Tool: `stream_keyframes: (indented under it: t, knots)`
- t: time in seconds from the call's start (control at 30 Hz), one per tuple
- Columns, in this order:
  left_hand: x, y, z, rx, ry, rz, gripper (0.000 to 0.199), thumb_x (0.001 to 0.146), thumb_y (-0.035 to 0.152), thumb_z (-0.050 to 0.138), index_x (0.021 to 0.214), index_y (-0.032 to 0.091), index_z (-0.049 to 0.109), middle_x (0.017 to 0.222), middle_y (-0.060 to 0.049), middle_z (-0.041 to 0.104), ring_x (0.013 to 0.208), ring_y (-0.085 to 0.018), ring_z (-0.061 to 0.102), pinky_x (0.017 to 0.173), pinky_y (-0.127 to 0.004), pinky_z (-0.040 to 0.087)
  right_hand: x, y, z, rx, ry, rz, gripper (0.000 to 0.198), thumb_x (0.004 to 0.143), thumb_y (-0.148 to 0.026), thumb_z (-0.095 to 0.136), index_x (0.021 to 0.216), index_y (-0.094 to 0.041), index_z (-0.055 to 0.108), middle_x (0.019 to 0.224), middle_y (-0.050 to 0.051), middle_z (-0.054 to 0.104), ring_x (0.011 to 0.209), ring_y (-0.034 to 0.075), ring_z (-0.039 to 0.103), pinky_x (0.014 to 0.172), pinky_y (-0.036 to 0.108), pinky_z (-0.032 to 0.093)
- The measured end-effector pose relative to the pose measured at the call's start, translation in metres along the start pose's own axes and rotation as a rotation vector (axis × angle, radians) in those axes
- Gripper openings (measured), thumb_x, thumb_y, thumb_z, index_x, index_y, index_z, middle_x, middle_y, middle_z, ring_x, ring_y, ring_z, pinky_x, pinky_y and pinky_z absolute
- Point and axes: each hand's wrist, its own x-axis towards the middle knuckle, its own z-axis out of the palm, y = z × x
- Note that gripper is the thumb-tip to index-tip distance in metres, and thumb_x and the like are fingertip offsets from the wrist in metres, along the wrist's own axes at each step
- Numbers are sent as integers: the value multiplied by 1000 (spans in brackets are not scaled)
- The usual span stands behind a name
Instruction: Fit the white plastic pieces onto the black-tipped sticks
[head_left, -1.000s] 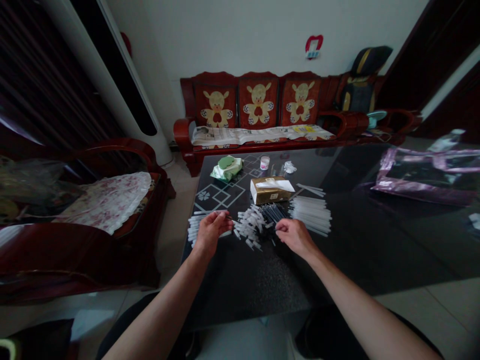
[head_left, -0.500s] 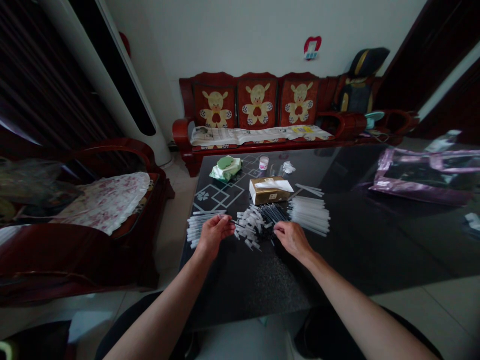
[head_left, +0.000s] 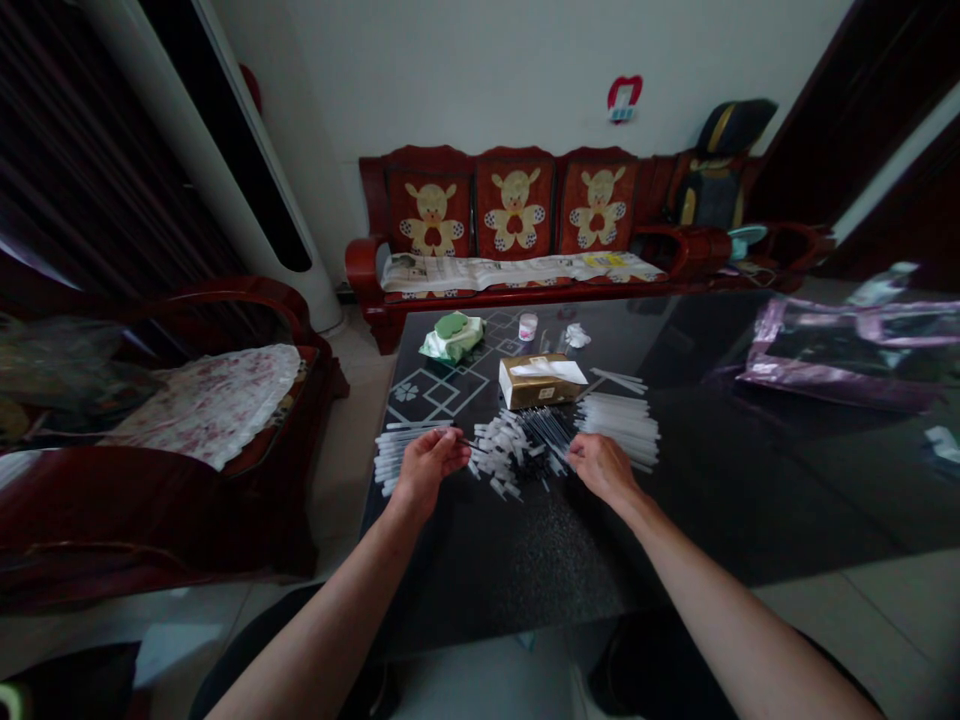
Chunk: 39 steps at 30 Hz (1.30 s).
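My left hand (head_left: 433, 462) is closed in a pinch on a thin dark stick (head_left: 471, 444), above the left pile of white tubes (head_left: 388, 462). My right hand (head_left: 600, 464) has its fingers pressed together at the near edge of the right pile of white tubes (head_left: 616, 418); what it holds, if anything, is hidden. Between the hands lie a heap of short white pieces (head_left: 499, 445) and a bundle of thin black sticks (head_left: 547, 428). Small black pieces (head_left: 534, 466) lie beside the white heap.
Behind the piles stands a gold tissue box (head_left: 541, 384). Farther back are a green wipes pack (head_left: 453, 338), a small white cup (head_left: 527, 327) and a crumpled tissue (head_left: 577, 335). A clear bag with purple edges (head_left: 847, 380) lies right on the dark table (head_left: 510, 580).
My right hand has moved right, from the black sticks to the edge of the right white tubes. My left hand stays in place with the dark stick.
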Motion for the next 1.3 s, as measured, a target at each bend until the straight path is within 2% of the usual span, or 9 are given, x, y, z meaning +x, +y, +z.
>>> stream_keyframes:
  t: [0.2,0.33,0.47,0.6,0.77,0.9,1.13,1.3]
  knots:
    - [-2,-3,2,26,-39,15,33,65,34,77,84,9,63,68,-4,67,62,-14,65,62,-26,54,1,-4,13,-54,-11,-34,12,80,-26,58,81,-21,68,81,6,71,76,19,64,56,24,31]
    - [0,-2,0,27,-16,29,35,63,34,77,84,9,63,68,-5,67,62,-15,66,63,-27,54,3,-5,13,-60,-6,-37,12,80,-26,57,81,-21,68,82,6,71,77,19,64,57,24,31]
    - [2,0,-1,26,7,35,34,63,33,77,83,10,63,67,-5,67,61,-14,66,61,-26,54,5,1,2,-73,17,-22,16,81,-26,54,83,-21,69,83,6,72,79,20,65,59,25,34]
    - [1,0,-1,31,-14,27,34,64,34,77,83,10,63,68,-5,67,60,-14,65,61,-25,53,9,21,-16,-168,56,67,18,81,-25,53,85,-21,70,85,8,71,82,22,65,62,26,37]
    - [1,-3,-2,39,-28,23,34,64,35,76,83,10,64,68,-5,67,61,-13,65,61,-25,53,8,48,-29,-262,-60,150,15,76,-24,58,83,-21,71,94,11,71,91,26,65,64,28,40]
    - [0,-4,-1,55,-49,22,34,65,36,76,85,10,63,68,-4,67,61,-13,65,62,-25,53,3,54,-26,-332,-107,105,19,76,-23,59,91,-17,70,97,14,70,91,27,65,67,30,43]
    - [-6,-3,3,102,-183,-17,32,73,42,69,82,14,56,75,-5,68,60,-13,64,57,-24,53,2,57,-26,-352,-127,26,20,78,-21,58,93,-14,69,98,16,69,94,25,64,73,30,43]
    - [-11,-7,7,176,-232,-45,32,78,47,61,85,17,51,68,-3,66,46,-9,57,40,-17,42,2,56,-24,-311,-174,-12,13,77,-21,60,84,-15,69,94,14,69,93,26,64,69,30,42]
